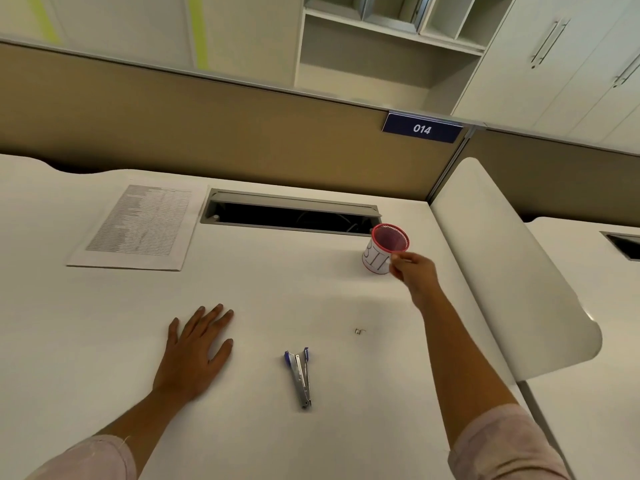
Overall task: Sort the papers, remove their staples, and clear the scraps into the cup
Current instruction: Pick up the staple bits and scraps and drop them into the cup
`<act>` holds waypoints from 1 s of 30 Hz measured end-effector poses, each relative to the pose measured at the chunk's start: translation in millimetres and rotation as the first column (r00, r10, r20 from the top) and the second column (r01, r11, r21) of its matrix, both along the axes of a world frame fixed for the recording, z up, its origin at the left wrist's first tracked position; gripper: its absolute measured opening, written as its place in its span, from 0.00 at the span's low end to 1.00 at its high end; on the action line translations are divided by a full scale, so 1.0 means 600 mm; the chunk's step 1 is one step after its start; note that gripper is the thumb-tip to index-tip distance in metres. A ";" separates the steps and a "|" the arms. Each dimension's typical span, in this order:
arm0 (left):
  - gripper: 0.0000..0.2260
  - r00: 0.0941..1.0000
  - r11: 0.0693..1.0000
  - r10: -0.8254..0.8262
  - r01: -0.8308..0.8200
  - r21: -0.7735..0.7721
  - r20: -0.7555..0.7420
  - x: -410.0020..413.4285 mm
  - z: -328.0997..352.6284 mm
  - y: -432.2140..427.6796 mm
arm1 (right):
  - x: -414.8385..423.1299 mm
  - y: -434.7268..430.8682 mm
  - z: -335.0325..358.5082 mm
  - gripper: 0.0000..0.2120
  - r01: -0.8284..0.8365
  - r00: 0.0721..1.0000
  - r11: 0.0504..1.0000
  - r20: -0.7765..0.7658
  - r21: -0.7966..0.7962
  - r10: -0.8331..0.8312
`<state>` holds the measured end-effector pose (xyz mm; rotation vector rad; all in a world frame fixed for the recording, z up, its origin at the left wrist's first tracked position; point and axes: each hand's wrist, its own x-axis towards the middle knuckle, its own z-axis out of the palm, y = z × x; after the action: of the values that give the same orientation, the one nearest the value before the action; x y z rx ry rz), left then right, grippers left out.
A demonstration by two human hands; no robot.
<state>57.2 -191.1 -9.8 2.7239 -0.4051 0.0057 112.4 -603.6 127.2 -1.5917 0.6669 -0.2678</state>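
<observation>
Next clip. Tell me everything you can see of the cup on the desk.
The cup is a small mesh pot with a red rim and a white paper band bearing dark lettering round its lower wall. It stands on the white desk, slightly tilted, just in front of the cable slot. The right hand touches its near side, fingers at the band. Its contents cannot be made out.

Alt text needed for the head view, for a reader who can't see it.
A person's right hand grips a tilted red mesh cup on a white desk; the left hand lies flat. A blue-and-silver stapler, a loose metal staple and a printed paper stack lie apart.
</observation>
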 end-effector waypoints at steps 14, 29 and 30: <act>0.25 1.000 1.000 0.002 -0.002 0.023 -0.005 0.000 0.002 0.001 | 0.112 -0.078 0.001 0.10 0.146 0.987 0.967 -0.039 -0.207 -0.157; 0.26 1.000 1.000 0.003 -0.003 0.030 -0.001 0.001 0.003 -0.001 | -0.117 0.032 -0.125 0.03 -0.387 0.920 0.701 -0.295 -0.598 0.257; 0.26 1.000 1.000 0.003 -0.003 0.026 -0.003 0.001 0.004 -0.001 | -0.127 0.035 -0.132 0.03 -0.410 0.911 0.682 -0.309 -0.605 0.273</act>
<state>57.5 -191.5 -7.5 2.7502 -0.4029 -0.0029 36.4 -582.6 48.2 -2.4261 0.4108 -0.0577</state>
